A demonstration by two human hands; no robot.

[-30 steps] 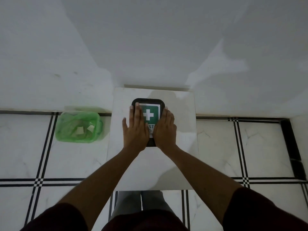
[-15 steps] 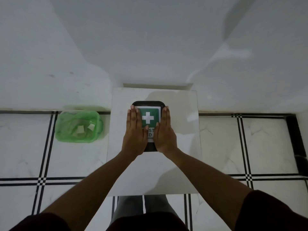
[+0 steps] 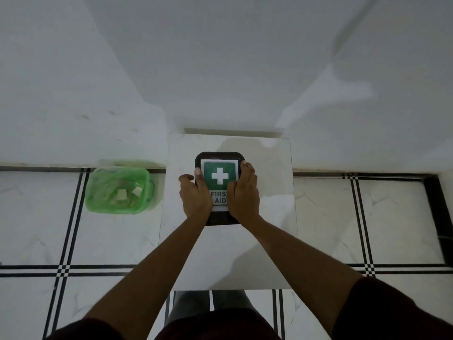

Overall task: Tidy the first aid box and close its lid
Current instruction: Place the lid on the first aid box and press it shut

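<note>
Box, black with rounded corners, lies lid-down-shut near the middle of the white table. Its label shows a white cross on green above the words "FIRST AID". The left hand clasps the box's left edge, fingers curled together over the rim; the right hand clasps the right edge likewise, thumb on the label. On the tiled floor left of the table sits a green bin holding paper scraps.
</note>
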